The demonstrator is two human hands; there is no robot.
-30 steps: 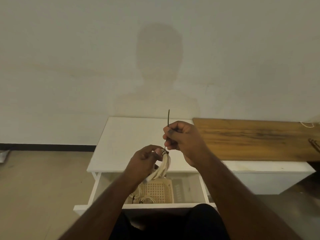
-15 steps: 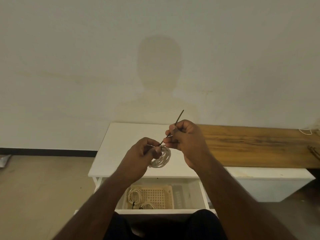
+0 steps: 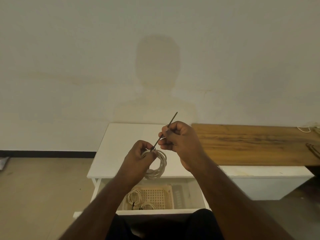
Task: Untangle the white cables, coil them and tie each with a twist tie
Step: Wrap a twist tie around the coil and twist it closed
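Observation:
A coiled white cable [image 3: 160,164] hangs in the air above the front edge of the white table [image 3: 121,144]. My left hand [image 3: 138,156] grips the coil at its top left. A dark twist tie [image 3: 170,121] runs from the coil's top up and to the right. My right hand [image 3: 180,141] pinches the tie partway along, and its free end sticks out above my fingers. Two coiled white cables [image 3: 134,196] with dark ties lie in a beige basket [image 3: 159,194] in the open drawer below.
The open drawer [image 3: 190,211] juts toward my lap. A wooden board [image 3: 251,144] lies to the right on a white bench [image 3: 259,181]. More white cable [image 3: 304,129] and dark ties [image 3: 312,151] sit at the board's far right end. A wall stands close behind.
The coil has turned from edge-on to face me as a round loop. The twist tie tilted from upright to slanting right, and my right hand moved slightly away from my left.

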